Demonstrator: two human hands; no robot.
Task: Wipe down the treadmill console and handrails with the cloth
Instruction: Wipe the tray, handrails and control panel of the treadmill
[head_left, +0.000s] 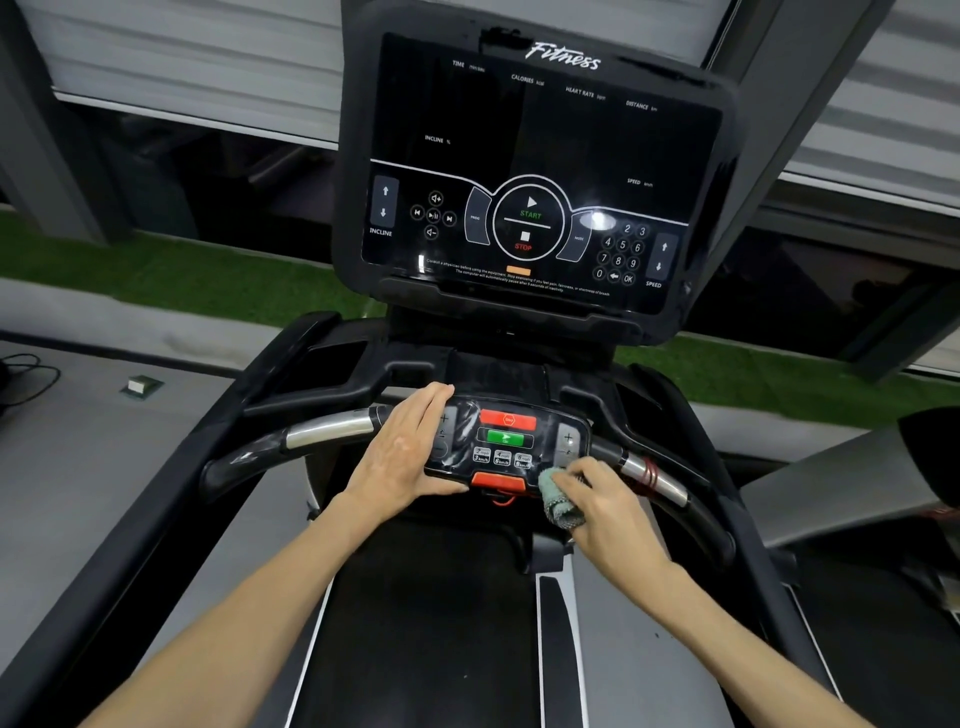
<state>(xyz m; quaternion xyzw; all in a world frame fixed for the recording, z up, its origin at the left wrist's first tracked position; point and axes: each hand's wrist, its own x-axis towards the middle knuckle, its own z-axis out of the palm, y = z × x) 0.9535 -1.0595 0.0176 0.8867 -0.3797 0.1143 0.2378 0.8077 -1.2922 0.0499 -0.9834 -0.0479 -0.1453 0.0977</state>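
The treadmill's big black console screen (535, 171) rises at the top centre, dark with white labels. Below it a small control panel (506, 441) with red and green buttons sits in the middle of the curved handrail (327, 431). My left hand (402, 454) grips the panel's left side, fingers over its top edge. My right hand (605, 501) presses a bunched grey-green cloth (558, 499) against the panel's lower right corner. The right handrail (657, 480) has a chrome sensor wrapped with a red cord.
The black running belt (431, 623) lies under my arms between grey side rails. Black moulded trays (332, 364) flank the console neck. A neighbouring machine (852, 483) stands at the right. Green turf and a window with blinds lie beyond.
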